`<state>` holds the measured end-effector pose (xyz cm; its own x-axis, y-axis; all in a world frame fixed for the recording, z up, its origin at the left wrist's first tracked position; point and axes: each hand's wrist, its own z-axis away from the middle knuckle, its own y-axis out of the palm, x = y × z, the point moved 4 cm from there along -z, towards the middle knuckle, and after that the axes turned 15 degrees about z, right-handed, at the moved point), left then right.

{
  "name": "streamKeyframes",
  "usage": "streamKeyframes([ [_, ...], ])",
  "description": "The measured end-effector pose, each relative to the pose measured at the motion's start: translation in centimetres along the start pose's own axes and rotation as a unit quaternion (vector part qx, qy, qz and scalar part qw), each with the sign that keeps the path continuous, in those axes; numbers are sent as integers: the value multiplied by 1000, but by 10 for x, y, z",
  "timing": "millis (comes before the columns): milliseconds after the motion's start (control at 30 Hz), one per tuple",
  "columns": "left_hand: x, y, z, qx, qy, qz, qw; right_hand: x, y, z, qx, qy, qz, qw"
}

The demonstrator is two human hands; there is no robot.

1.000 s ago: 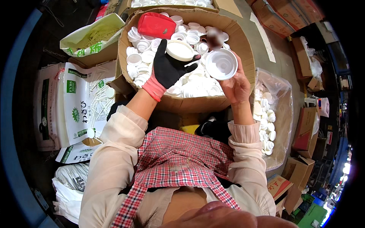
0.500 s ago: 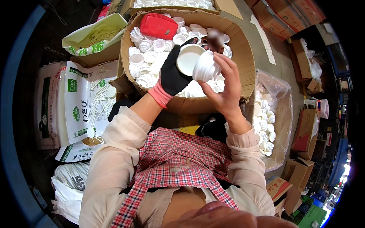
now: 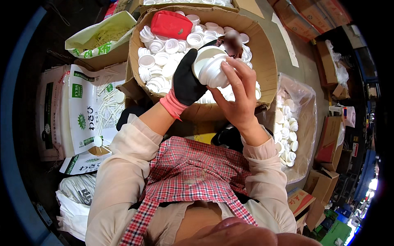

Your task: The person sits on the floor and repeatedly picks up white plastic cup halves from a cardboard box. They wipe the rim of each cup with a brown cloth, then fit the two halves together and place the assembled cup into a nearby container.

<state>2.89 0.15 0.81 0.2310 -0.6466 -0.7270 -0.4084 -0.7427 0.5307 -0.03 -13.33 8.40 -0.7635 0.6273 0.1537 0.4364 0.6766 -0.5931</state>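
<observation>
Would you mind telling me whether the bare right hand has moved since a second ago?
Yes. The right hand moved left, toward the red pouch side of the cardboard box, meeting the gloved left hand.

A cardboard box (image 3: 262, 53) of caps (image 3: 164, 61) lies ahead, paper sacks (image 3: 82, 110) left, a plastic bag (image 3: 303, 123) right.

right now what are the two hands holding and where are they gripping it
Both hands hold one round white plastic cap over the cardboard box. The black-gloved left hand grips its left side; the bare right hand wraps fingers over its right side and rim.
</observation>
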Motion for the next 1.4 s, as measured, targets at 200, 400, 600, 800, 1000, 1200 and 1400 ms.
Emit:
streamKeyframes([
  [200,1,10,-8,-92,-94,305,943,-5,2,2,45,22,3,999],
  [400,3,7,-8,-123,-89,308,939,-7,3,3,52,35,-2,998],
  [600,11,1,-8,-163,-75,251,951,-6,3,1,50,32,-5,998],
  [800,-12,11,-3,-52,-47,12,997,-6,0,0,73,22,6,997],
  [1000,-7,21,-8,-29,-63,22,997,-42,16,7,75,381,-400,830],
  [1200,37,9,9,-55,-46,-72,995,-60,42,20,39,498,-301,812],
  [1400,52,-2,23,-163,-132,-108,972,-69,51,32,42,516,-342,784],
])
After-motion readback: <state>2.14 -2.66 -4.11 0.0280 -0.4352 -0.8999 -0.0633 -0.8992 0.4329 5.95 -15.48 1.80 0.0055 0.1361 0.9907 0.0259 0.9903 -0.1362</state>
